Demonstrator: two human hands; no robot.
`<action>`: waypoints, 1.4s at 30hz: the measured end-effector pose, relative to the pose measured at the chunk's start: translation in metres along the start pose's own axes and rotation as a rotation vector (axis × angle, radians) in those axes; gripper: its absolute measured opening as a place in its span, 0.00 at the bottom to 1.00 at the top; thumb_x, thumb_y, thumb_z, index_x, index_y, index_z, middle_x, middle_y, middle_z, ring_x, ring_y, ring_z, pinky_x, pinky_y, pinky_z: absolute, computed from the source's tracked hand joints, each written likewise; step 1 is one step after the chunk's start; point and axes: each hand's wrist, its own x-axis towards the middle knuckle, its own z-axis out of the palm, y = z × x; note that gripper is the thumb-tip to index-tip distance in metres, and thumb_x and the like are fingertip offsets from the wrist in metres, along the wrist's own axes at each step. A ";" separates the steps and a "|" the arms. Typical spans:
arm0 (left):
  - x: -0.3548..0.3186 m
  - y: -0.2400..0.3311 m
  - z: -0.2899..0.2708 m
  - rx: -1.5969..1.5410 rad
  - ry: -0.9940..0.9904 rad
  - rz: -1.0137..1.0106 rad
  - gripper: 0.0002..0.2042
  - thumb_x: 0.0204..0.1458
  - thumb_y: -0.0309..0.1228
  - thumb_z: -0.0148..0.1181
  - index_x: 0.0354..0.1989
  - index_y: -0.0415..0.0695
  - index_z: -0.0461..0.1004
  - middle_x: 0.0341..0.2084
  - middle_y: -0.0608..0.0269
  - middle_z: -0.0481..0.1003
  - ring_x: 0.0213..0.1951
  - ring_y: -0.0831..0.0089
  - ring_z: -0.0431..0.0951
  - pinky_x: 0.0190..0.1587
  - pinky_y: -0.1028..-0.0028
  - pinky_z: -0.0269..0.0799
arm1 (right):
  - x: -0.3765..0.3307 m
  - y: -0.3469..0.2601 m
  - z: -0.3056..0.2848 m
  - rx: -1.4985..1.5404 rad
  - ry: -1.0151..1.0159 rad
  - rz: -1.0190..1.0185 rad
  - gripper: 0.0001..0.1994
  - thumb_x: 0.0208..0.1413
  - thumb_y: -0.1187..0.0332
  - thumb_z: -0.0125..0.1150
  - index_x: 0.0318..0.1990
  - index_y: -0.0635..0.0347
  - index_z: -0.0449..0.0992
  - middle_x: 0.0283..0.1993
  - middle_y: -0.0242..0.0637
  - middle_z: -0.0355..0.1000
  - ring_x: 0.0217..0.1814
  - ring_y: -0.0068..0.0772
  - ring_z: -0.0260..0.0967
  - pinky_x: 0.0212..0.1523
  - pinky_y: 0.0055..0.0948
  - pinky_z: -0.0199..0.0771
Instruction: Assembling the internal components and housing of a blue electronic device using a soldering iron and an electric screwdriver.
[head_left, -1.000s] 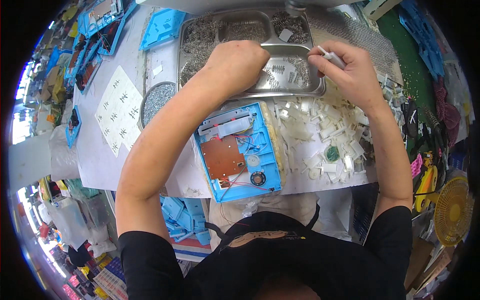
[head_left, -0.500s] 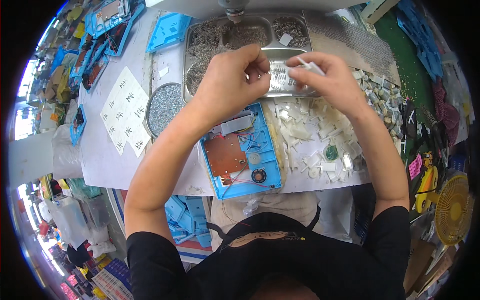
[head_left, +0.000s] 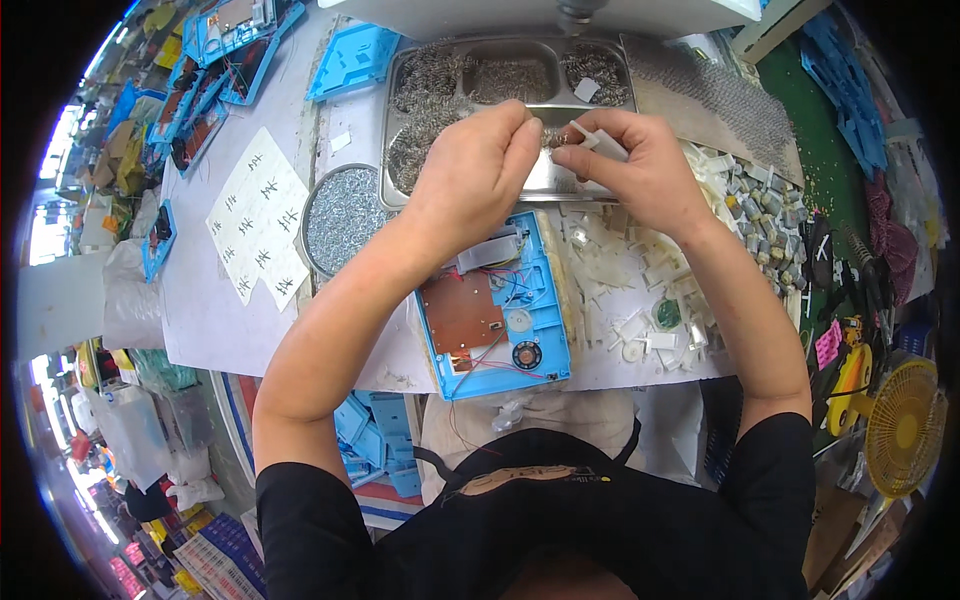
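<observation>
Your left hand (head_left: pixel 472 172) and right hand (head_left: pixel 640 165) meet fingertip to fingertip just above the near rim of the metal compartment tray (head_left: pixel 400 75). Your right fingers are closed around a small white plastic piece (head_left: pixel 597 141), its long axis running up and to your left, with the free end poking out toward your left fingertips. Your left fingers are pinched together on something tiny at that same spot; it looks like one of the small wire springs, but it is too small to tell for certain. So the thing you are working on sits directly between your two sets of fingertips, touching or nearly touching both, and neither hand is clearly nearer. Just beyond your fingers lie the tray's compartments of tangled springs (head_left: pixel 430 75). Just below your wrists, toward your body, lies the open blue device shell (head_left: pixel 500 310) with its brown circuit board (head_left: pixel 462 312) and thin wires. To the left of your left hand stands a round dish of small silver parts (head_left: pixel 343 217), close to your forearm. Under and to the right of your right hand spreads a litter of white plastic pieces (head_left: pixel 640 300). Open room is scarce: only the narrow strip above the tray's near rim is free.
</observation>
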 end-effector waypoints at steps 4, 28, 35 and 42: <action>0.007 0.000 -0.001 -0.032 -0.049 -0.134 0.21 0.68 0.41 0.52 0.31 0.32 0.74 0.17 0.59 0.71 0.22 0.76 0.69 0.28 0.65 0.65 | -0.001 -0.003 0.006 -0.493 0.076 -0.312 0.13 0.53 0.62 0.72 0.41 0.59 0.81 0.29 0.36 0.77 0.29 0.35 0.74 0.32 0.32 0.73; -0.157 0.070 -0.015 -1.222 -0.310 -0.842 0.10 0.66 0.25 0.56 0.50 0.33 0.75 0.33 0.56 0.81 0.29 0.73 0.82 0.33 0.77 0.78 | -0.131 -0.057 0.027 -0.242 -0.332 -0.120 0.23 0.53 0.66 0.73 0.55 0.58 0.75 0.34 0.38 0.74 0.27 0.40 0.70 0.29 0.33 0.70; -0.180 0.071 -0.009 -1.288 -0.231 -0.839 0.11 0.68 0.30 0.55 0.48 0.34 0.77 0.31 0.60 0.81 0.29 0.77 0.81 0.32 0.78 0.77 | -0.125 -0.064 0.032 -0.325 -0.454 -0.257 0.16 0.55 0.66 0.70 0.50 0.55 0.75 0.39 0.38 0.79 0.34 0.45 0.78 0.33 0.37 0.78; -0.183 0.076 -0.010 -1.098 -0.289 -0.816 0.10 0.68 0.29 0.54 0.49 0.34 0.76 0.29 0.62 0.79 0.27 0.79 0.80 0.30 0.80 0.75 | -0.131 -0.064 0.040 -0.424 -0.499 -0.369 0.17 0.53 0.69 0.69 0.50 0.57 0.74 0.37 0.38 0.78 0.31 0.44 0.77 0.32 0.37 0.78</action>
